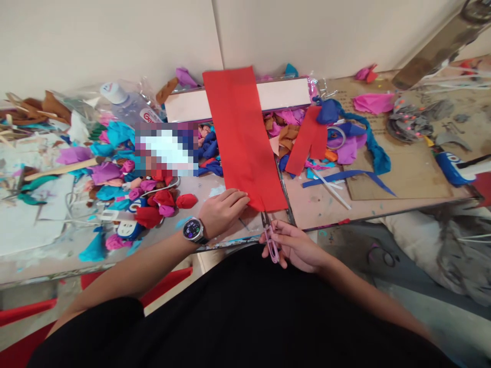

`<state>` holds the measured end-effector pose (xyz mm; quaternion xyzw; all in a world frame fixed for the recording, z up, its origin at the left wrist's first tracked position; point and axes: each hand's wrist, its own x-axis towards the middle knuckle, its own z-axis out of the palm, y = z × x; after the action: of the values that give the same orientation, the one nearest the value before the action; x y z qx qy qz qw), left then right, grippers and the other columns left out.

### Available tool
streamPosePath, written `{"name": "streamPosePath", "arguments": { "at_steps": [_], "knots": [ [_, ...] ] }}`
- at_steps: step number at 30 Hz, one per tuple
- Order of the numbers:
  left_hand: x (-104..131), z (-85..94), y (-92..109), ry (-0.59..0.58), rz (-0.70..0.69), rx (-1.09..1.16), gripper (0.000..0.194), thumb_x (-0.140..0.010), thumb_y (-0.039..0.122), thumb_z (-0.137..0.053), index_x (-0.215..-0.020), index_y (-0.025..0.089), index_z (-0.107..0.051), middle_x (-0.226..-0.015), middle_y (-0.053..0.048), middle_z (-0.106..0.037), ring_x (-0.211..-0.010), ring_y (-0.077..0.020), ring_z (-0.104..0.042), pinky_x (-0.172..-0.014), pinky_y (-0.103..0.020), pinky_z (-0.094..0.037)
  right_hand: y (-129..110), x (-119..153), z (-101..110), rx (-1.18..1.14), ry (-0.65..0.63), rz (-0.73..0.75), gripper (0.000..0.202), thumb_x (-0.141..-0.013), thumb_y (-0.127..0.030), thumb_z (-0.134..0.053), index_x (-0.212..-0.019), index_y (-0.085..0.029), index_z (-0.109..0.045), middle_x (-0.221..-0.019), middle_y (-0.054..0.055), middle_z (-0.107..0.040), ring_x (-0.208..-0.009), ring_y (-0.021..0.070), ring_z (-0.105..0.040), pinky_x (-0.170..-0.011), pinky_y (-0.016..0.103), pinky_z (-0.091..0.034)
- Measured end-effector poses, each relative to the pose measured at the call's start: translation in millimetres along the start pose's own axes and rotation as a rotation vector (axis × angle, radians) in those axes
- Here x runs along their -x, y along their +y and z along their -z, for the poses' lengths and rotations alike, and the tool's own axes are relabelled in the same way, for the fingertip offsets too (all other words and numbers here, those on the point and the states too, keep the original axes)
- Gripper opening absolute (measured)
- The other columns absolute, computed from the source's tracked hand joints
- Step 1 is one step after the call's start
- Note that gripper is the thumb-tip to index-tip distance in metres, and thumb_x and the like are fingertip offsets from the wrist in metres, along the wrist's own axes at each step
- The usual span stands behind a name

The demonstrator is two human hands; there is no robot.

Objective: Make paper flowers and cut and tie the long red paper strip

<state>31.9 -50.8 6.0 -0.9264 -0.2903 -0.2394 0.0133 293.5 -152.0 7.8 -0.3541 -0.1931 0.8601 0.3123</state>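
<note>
A long red strip of crepe paper or cloth (245, 138) lies across the table and over a long white box, its near end at the table's front edge. My left hand (224, 212), with a watch on the wrist, is closed on the strip's near left corner. In my right hand (295, 245) is a pair of small pink-handled scissors (270, 243). Their blades point away from me and touch the strip's near edge, where a short slit shows. Whether the blades are fully closed is hard to make out.
Twisted coloured paper pieces (107, 174) crowd the left. Behind stand a clear bottle (130, 105) and the white box (187, 106). On the right are cut red pieces (301, 148), a tape roll (336, 138), a blue strip (353, 175) and cardboard (402, 176). Green-handled pliers (34, 191) lie far left.
</note>
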Motion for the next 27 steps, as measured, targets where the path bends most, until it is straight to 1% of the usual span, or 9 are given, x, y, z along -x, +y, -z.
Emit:
{"name": "streamPosePath", "arguments": {
  "at_steps": [3,6,8,11,13,16,20,23,27],
  "knots": [
    [2,-4.9,-1,0.043,-0.002,0.062,0.023,-0.104,0.016,-0.062,-0.126,0.017,-0.069,-0.121,-0.012,-0.080,-0.118,-0.0260,-0.077,-0.099,-0.041,-0.067,0,-3,-2,-0.029,-0.026,-0.004,0.035,-0.095,-0.036,-0.082,-0.104,-0.022,-0.052,-0.105,0.004,-0.077,-0.079,0.0184,-0.082,-0.042,0.017,-0.059],
    [3,-7.7,-2,0.076,-0.009,0.096,0.024,-0.104,0.018,-0.064,-0.127,0.017,-0.068,-0.118,-0.013,-0.080,-0.116,-0.0263,-0.078,-0.098,-0.041,-0.068,1,-5,-5,-0.052,-0.003,0.014,0.035,-0.095,-0.035,-0.081,-0.105,-0.023,-0.050,-0.105,0.003,-0.077,-0.075,0.0176,-0.082,-0.036,0.013,-0.050],
    [4,-7.8,-2,0.073,-0.023,0.136,0.029,-0.102,0.024,-0.069,-0.130,0.017,-0.067,-0.120,-0.014,-0.080,-0.117,-0.0278,-0.078,-0.097,-0.042,-0.069,2,-5,-6,-0.063,0.028,0.023,0.034,-0.096,-0.034,-0.080,-0.104,-0.024,-0.049,-0.106,0.002,-0.077,-0.072,0.0164,-0.081,-0.033,0.012,-0.045],
    [6,-8.4,-2,0.054,-0.034,0.187,0.041,-0.098,0.034,-0.075,-0.136,0.019,-0.066,-0.125,-0.014,-0.079,-0.122,-0.0303,-0.076,-0.100,-0.045,-0.069,3,-5,-8,-0.070,0.063,0.045,0.033,-0.097,-0.034,-0.078,-0.105,-0.025,-0.048,-0.106,0.002,-0.077,-0.067,0.0151,-0.079,-0.033,0.012,-0.045],
    [7,-9.8,-4,0.054,-0.043,0.190,0.044,-0.097,0.034,-0.076,-0.137,0.019,-0.065,-0.125,-0.014,-0.079,-0.121,-0.0312,-0.076,-0.100,-0.046,-0.069,3,-5,-8,-0.072,0.076,0.061,0.034,-0.096,-0.034,-0.079,-0.110,-0.025,-0.049,-0.107,0.002,-0.077,-0.067,0.0159,-0.079,-0.033,0.014,-0.046],
    [8,-12.0,-8,0.079,-0.065,0.174,0.040,-0.097,0.029,-0.074,-0.134,0.018,-0.065,-0.121,-0.014,-0.080,-0.117,-0.0313,-0.077,-0.096,-0.046,-0.069,3,-6,-8,-0.067,0.086,0.075,0.038,-0.094,-0.033,-0.081,-0.118,-0.024,-0.053,-0.111,0.004,-0.077,-0.073,0.0182,-0.081,-0.033,0.015,-0.048],
    [9,-12.3,-12,0.109,-0.085,0.195,0.027,-0.101,0.023,-0.070,-0.128,0.019,-0.068,-0.114,-0.012,-0.080,-0.113,-0.0274,-0.078,-0.095,-0.042,-0.069,3,-8,-6,-0.035,0.108,0.081,0.041,-0.095,-0.033,-0.081,-0.124,-0.025,-0.054,-0.117,0.006,-0.075,-0.077,0.0188,-0.081,-0.034,0.016,-0.051],
    [9,-11.7,-13,0.122,-0.056,0.215,0.023,-0.101,0.024,-0.070,-0.124,0.020,-0.069,-0.112,-0.011,-0.080,-0.111,-0.0262,-0.078,-0.093,-0.041,-0.068,3,-7,-5,-0.033,0.112,0.079,0.044,-0.095,-0.033,-0.083,-0.126,-0.025,-0.053,-0.116,0.006,-0.075,-0.078,0.0188,-0.081,-0.035,0.017,-0.053],
    [10,-12.1,-13,0.140,-0.014,0.218,0.023,-0.098,0.024,-0.074,-0.121,0.020,-0.070,-0.112,-0.011,-0.081,-0.109,-0.0268,-0.079,-0.092,-0.042,-0.068,4,-5,-4,-0.039,0.116,0.075,0.044,-0.095,-0.033,-0.083,-0.127,-0.026,-0.053,-0.113,0.005,-0.075,-0.077,0.0189,-0.081,-0.036,0.018,-0.054]
  ]
}}
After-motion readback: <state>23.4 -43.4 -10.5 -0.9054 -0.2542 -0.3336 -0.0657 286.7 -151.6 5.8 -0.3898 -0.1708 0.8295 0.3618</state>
